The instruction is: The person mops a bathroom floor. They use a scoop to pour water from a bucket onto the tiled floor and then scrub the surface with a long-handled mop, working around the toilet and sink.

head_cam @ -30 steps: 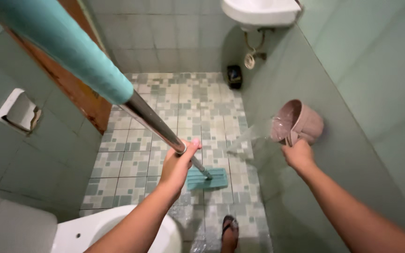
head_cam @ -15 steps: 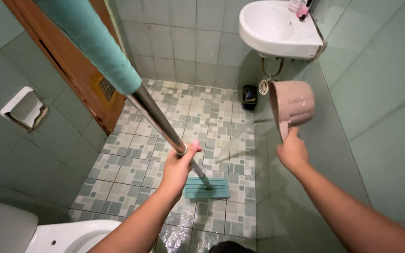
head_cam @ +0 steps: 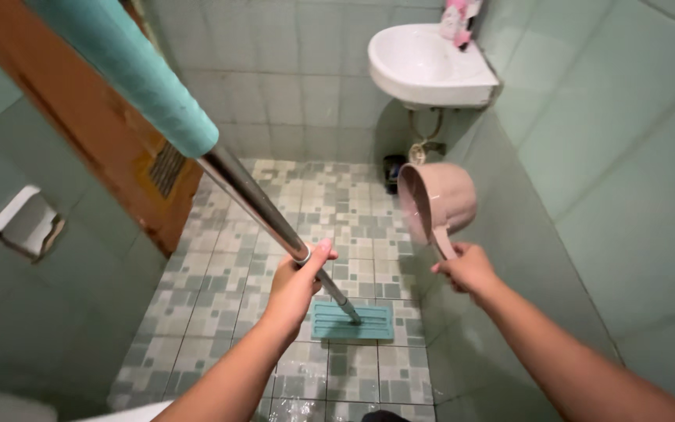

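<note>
My left hand [head_cam: 294, 285] grips the metal shaft of a mop [head_cam: 251, 205] that has a teal foam sleeve higher up. Its teal flat head [head_cam: 351, 321] rests on the wet mosaic tile floor [head_cam: 220, 289] just ahead of me. My right hand [head_cam: 466, 268] holds a pinkish-brown plastic dipper [head_cam: 435, 199] by its handle. The dipper is raised, tipped on its side with the mouth facing left, beside the green tiled right wall. No water is coming out of it.
A white corner sink [head_cam: 430, 66] hangs at the back right with pink bottles [head_cam: 457, 19] on it and a drain pipe [head_cam: 422, 137] below. A brown wooden door [head_cam: 95, 129] stands at left, with a recessed paper holder [head_cam: 23, 223] in the left wall. A small dark object [head_cam: 392, 168] sits by the back wall.
The dipper was throwing water toward the floor; now the stream has stopped and the dipper has swung left and lower. My view has tilted up, and the toilet has left the frame.
</note>
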